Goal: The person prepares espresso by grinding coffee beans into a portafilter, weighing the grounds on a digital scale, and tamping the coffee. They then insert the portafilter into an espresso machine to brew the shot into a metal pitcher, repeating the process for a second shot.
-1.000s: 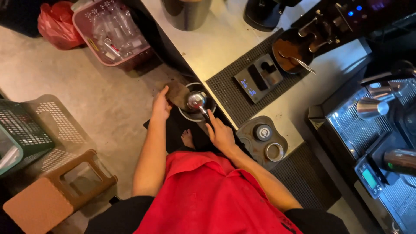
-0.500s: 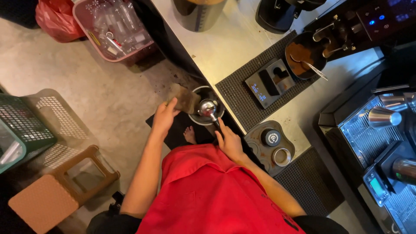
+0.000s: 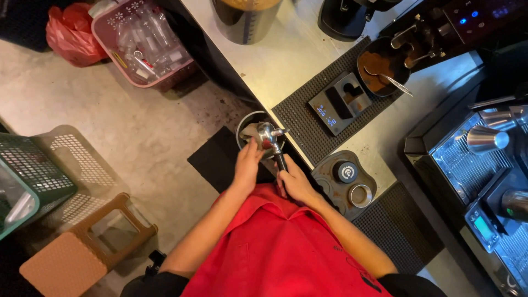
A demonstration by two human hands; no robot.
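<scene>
Portafilter (image 3: 268, 136) sits over the dark round bin (image 3: 246, 122) at the counter's left edge, just off the ribbed mat (image 3: 308, 129). My right hand (image 3: 294, 181) is wrapped tight round the black handle. My left hand (image 3: 247, 162) presses a cloth (image 3: 251, 132) against the basket, fingers closed on it. To wipe well I'd keep the handle steady, turn the cloth round the inside rim, and stay above the bin so grounds fall in. Scale (image 3: 338, 103) and tamper (image 3: 345, 172) lie to the right, untouched.
</scene>
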